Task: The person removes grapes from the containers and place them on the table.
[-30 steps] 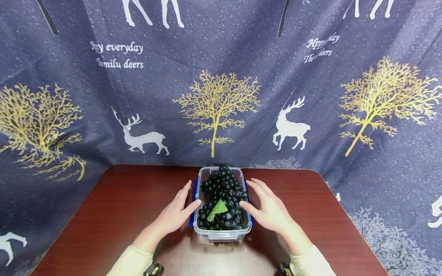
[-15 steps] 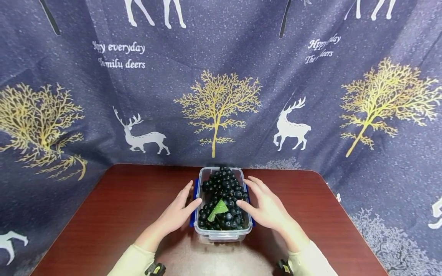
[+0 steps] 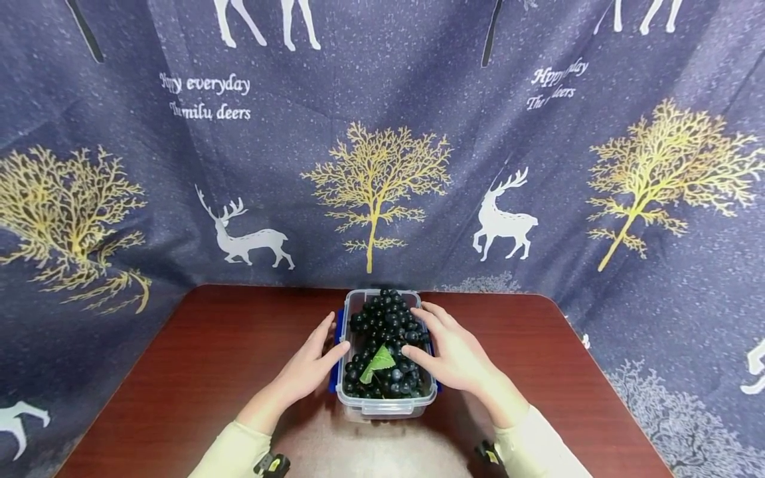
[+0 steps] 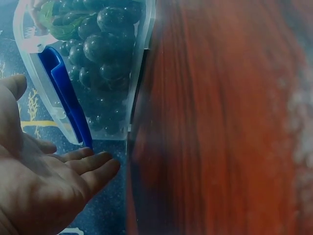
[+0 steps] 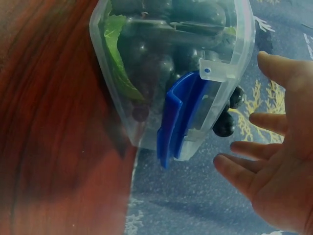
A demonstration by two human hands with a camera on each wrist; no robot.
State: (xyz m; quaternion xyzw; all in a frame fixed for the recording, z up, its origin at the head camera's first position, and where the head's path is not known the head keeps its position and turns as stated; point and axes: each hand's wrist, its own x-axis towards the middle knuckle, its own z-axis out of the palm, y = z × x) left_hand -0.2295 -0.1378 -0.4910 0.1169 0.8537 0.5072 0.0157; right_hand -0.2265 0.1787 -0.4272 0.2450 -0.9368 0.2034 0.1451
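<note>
Here's the clear plastic box [image 3: 385, 407] sitting toward the far edge of the tabletop [image 3: 239, 352], loaded with dark grapes [image 3: 382, 318], a green leaf [image 3: 378, 364] lying on top! The left hand [image 3: 305, 372] is just beside one blue flap [image 4: 68, 95], fingers outstretched, grip released; across the box, the right hand [image 3: 457, 352] has its fingers spread, grip equally loose.

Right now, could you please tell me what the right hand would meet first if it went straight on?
Probably the dark fruit in the clear container; the right hand points toward it, though its height is unclear, so it might pass above.
</note>
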